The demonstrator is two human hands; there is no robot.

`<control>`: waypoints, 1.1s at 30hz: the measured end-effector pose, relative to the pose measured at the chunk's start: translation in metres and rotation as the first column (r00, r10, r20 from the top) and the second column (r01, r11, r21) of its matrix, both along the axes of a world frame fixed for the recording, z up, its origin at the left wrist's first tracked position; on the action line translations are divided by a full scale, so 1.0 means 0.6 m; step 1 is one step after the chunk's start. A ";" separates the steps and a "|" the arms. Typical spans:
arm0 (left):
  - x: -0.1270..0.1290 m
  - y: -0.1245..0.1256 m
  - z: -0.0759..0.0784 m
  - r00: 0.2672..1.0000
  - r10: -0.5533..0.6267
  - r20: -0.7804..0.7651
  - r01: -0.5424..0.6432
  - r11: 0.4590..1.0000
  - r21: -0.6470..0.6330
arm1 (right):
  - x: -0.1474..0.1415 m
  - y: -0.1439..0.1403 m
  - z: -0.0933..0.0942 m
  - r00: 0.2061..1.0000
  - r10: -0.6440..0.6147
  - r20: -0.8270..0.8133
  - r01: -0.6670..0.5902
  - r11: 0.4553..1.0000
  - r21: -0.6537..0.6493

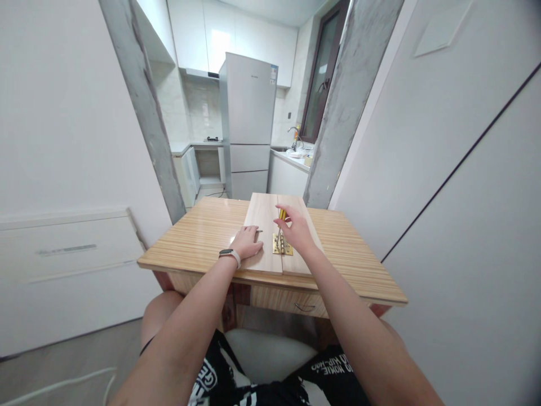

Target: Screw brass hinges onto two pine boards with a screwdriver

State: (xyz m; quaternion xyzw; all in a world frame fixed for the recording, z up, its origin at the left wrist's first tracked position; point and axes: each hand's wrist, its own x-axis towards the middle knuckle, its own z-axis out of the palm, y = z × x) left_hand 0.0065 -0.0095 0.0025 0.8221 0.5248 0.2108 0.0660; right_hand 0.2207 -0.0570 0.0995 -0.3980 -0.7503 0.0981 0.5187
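Through my one feed I look out from a camera worn on the person's head, with the dark printed shorts [333, 375] at the bottom edge. It faces forward and tilts down over a wooden desk [190, 237], near enough that both bare forearms [181, 327] stretch up from the lower edge. The left hand [246, 242] and right hand [296, 228] appear just below centre, small in a very wide view. Straight ahead, well beyond the desk, stands a refrigerator [251, 101]. White walls [63, 113] lean outward on both sides.
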 end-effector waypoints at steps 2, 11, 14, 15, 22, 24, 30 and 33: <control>0.000 0.000 0.001 1.000 -0.002 -0.001 0.002 1.000 0.001 | -0.001 0.000 -0.002 0.998 0.042 -0.051 -0.045 0.998 -0.045; -0.001 0.000 0.000 1.000 -0.004 -0.001 0.004 1.000 0.003 | 0.007 0.011 -0.013 0.971 0.176 -0.161 -0.206 0.959 -0.194; 0.000 0.000 -0.001 1.000 -0.003 -0.006 0.003 1.000 0.009 | 0.007 0.010 -0.012 0.987 0.110 -0.116 -0.126 0.981 -0.148; 0.000 0.000 -0.001 1.000 -0.002 -0.008 0.002 1.000 0.008 | 0.008 0.009 -0.011 0.992 0.080 -0.097 -0.092 0.988 -0.124; 0.001 -0.001 0.000 1.000 0.001 0.000 -0.001 1.000 0.003 | 0.010 0.002 -0.009 0.999 -0.011 -0.036 0.010 1.000 -0.026; 0.000 0.000 -0.001 1.000 0.001 0.003 -0.001 1.000 0.008 | 0.010 0.002 -0.011 0.999 -0.008 -0.041 0.007 1.000 -0.023; 0.000 0.002 -0.003 1.000 -0.012 -0.002 0.012 1.000 0.022 | 0.005 0.002 -0.014 0.987 0.100 -0.129 -0.115 0.987 -0.112; 0.000 0.001 -0.002 1.000 -0.002 -0.008 0.002 1.000 0.009 | 0.002 0.001 -0.013 0.976 0.150 -0.157 -0.173 0.974 -0.144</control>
